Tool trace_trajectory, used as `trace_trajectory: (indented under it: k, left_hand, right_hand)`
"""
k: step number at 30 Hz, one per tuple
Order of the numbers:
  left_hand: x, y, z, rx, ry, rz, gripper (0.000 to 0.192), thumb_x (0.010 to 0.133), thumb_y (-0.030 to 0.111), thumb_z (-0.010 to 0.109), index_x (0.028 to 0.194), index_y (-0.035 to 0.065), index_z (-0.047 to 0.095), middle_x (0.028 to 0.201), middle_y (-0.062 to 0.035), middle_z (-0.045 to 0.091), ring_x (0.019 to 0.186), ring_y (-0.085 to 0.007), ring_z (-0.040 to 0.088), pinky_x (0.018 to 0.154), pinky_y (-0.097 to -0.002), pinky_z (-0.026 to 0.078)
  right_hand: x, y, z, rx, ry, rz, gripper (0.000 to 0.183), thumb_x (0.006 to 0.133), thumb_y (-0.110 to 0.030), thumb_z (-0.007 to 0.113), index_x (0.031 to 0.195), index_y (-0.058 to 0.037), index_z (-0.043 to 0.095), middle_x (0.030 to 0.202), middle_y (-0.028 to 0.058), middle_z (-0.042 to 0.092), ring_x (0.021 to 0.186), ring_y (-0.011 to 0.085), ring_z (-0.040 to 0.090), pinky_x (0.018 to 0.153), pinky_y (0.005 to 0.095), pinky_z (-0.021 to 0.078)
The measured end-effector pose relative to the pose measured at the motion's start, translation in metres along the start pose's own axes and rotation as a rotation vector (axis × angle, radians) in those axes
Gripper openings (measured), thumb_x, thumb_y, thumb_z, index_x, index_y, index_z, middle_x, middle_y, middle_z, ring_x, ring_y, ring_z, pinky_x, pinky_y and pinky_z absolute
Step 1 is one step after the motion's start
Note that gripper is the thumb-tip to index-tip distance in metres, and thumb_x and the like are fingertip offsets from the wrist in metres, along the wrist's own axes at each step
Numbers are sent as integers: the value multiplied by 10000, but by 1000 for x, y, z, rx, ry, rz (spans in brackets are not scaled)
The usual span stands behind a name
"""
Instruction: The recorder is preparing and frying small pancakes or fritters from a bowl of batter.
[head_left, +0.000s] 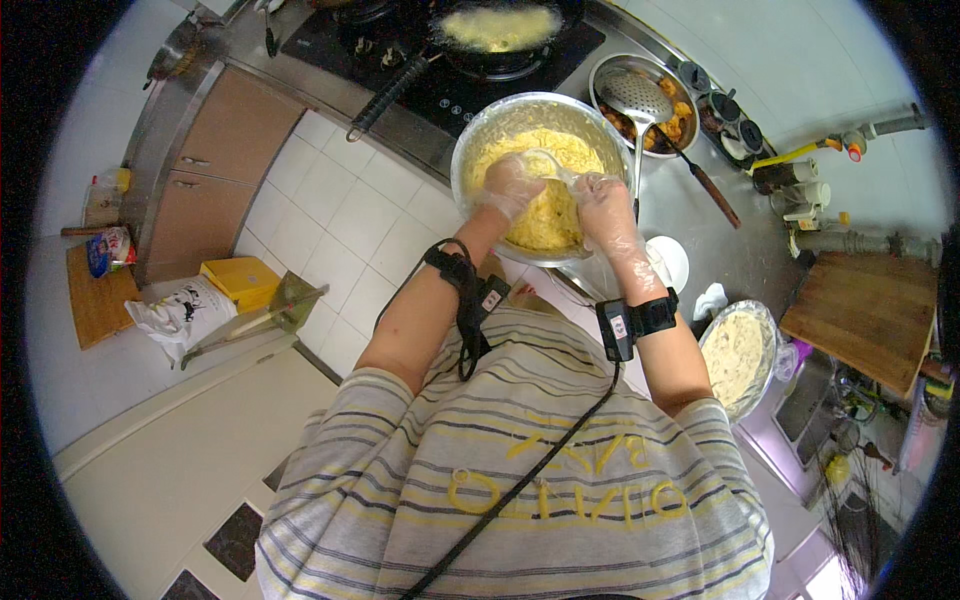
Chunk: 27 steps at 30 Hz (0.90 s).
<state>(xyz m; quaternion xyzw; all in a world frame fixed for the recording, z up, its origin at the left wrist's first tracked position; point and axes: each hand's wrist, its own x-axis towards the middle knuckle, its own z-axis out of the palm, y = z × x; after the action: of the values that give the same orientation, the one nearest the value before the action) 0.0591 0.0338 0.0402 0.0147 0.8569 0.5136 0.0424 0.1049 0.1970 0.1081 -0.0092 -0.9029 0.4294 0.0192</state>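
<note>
A large metal bowl (469, 161) holds a yellow, batter-like mixture (551, 221). Both hands wear clear plastic gloves and are over the bowl. My left hand (512, 182) is at the left of the mixture, fingers curled near a pale, translucent loop (541, 156). At the bowl's right side, my right hand (602, 199) has its fingers bent together beside the loop's other end. Whether either hand grips the loop or only glove plastic cannot be told. Behind the bowl, pale food bubbles in oil in a wok (499, 28) on the black hob.
A metal bowl of fried pieces (679, 127) bears a perforated skimmer (636, 97). The wok handle (394, 94) juts leftward. White dishes (667, 262) stand right of the large bowl; a basin of pale mixture (735, 360) and a wooden cutting board (862, 315) lie farther right.
</note>
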Motion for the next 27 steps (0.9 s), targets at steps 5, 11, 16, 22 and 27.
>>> trace_trajectory:
  k: [5,11,16,22,27]
  left_hand:
    - [11,-2,-12,144,-98,-187,475,662,290,691,1022,-13,623,1044,-213,626,981,-317,603,858,-359,466]
    - [29,-66,4,-96,-36,-204,590,727,391,660,1138,-23,571,1118,-239,592,1034,-344,580,899,-378,443]
    - [18,-16,-11,132,-220,-139,593,761,398,648,1159,-25,527,1107,-222,594,1059,-340,558,906,-390,433]
    - [28,-132,39,83,-112,41,386,817,354,583,1026,30,574,999,-202,618,946,-367,584,794,-427,474]
    - [13,-58,11,-47,15,79,285,787,316,611,896,53,626,879,-191,649,829,-358,623,719,-427,490]
  right_hand:
    - [15,0,5,476,-223,564,188,828,-135,574,693,-4,592,575,76,535,524,190,518,505,323,400]
    - [54,-29,16,793,-300,373,227,862,-187,500,674,-73,560,540,-11,423,423,131,388,422,283,296]
    - [153,-51,45,181,182,5,239,848,-188,518,710,-15,610,635,178,596,530,290,587,532,400,462]
    - [187,-110,91,-517,371,-414,150,808,-142,547,707,-47,604,636,180,616,574,311,636,536,387,521]
    - [185,-96,77,-605,380,-426,97,803,-131,573,746,-63,612,638,153,622,551,292,636,533,369,526]
